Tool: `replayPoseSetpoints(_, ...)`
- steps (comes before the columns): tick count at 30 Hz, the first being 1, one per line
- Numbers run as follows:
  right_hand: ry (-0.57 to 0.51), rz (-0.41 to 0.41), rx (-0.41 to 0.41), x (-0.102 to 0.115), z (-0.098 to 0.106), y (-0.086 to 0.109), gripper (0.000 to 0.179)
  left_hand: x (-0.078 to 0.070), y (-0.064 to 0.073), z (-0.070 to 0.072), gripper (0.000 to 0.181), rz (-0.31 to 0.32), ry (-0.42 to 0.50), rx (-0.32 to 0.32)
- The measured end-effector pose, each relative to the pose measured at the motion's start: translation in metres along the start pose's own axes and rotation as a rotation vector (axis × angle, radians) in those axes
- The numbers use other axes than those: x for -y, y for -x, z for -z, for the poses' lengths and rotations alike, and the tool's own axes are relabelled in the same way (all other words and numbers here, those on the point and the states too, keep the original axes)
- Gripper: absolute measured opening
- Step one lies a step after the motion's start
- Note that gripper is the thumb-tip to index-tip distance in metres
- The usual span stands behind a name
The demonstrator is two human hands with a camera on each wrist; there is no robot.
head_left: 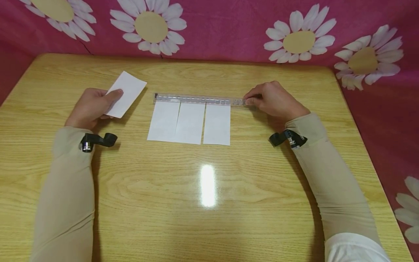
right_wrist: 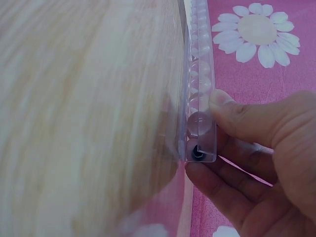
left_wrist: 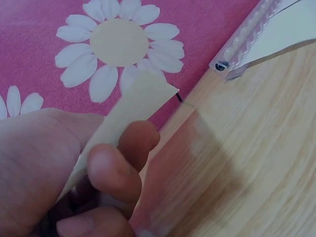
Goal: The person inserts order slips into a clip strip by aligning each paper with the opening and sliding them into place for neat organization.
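Note:
A clear plastic ticket rail (head_left: pixel 196 100) with a row of round glassy balls lies toward the back of the table. Three white paper slips (head_left: pixel 216 123) extend from its front edge toward me, side by side, with narrow gaps between them. My right hand (head_left: pixel 275 100) pinches the rail's right end between thumb and fingers, near its dark end piece (right_wrist: pixel 198 153). Left of the rail, my left hand (head_left: pixel 95 105) holds another white paper slip (head_left: pixel 126 91) raised and tilted, the thumb across its face and fingers behind.
The wood-grain table (head_left: pixel 157 203) stretches to both sides, its back edge against a pink flowered cloth (head_left: pixel 222 29). Small black wrist cameras (head_left: pixel 98 140) jut from both sleeves. A bright light reflection shows on the tabletop in front of the slips.

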State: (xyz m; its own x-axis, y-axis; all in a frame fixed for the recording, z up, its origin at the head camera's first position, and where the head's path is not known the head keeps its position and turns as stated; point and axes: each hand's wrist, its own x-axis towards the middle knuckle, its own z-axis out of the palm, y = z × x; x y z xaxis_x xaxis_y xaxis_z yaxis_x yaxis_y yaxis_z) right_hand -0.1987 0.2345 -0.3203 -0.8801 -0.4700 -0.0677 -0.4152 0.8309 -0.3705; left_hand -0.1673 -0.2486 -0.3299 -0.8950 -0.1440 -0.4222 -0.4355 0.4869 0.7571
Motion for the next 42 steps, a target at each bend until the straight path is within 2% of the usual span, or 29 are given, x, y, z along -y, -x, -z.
replayPoseSetpoints(11, 0.003, 0.019, -0.009, 0.000, 0.000, 0.000, 0.021, -0.009, 0.001, -0.011, 0.052, -0.016, 0.012, -0.022)
replayPoseSetpoints(16, 0.005, 0.025, -0.018, 0.000, -0.001, 0.000, 0.020, -0.013, 0.003, -0.015, 0.044, -0.026, 0.042, -0.023)
replayPoseSetpoints(24, -0.001, 0.014, -0.010, 0.000, 0.000, 0.000, 0.020, -0.015, 0.003, -0.021, 0.062, -0.028, -0.010, 0.001)
replayPoseSetpoints(29, -0.003, 0.019, -0.009, -0.002, -0.001, 0.000, 0.020, -0.019, 0.004, -0.025, 0.074, -0.031, -0.078, 0.020)
replayPoseSetpoints(33, -0.006, 0.020, -0.009, -0.002, 0.000, 0.001, 0.021, -0.022, 0.006, -0.029, 0.072, -0.057, -0.084, 0.030)
replayPoseSetpoints(42, -0.017, 0.014, -0.003, -0.002, 0.000, 0.000, 0.021, -0.029, 0.007, -0.043, 0.063, -0.176, -0.127, 0.034)
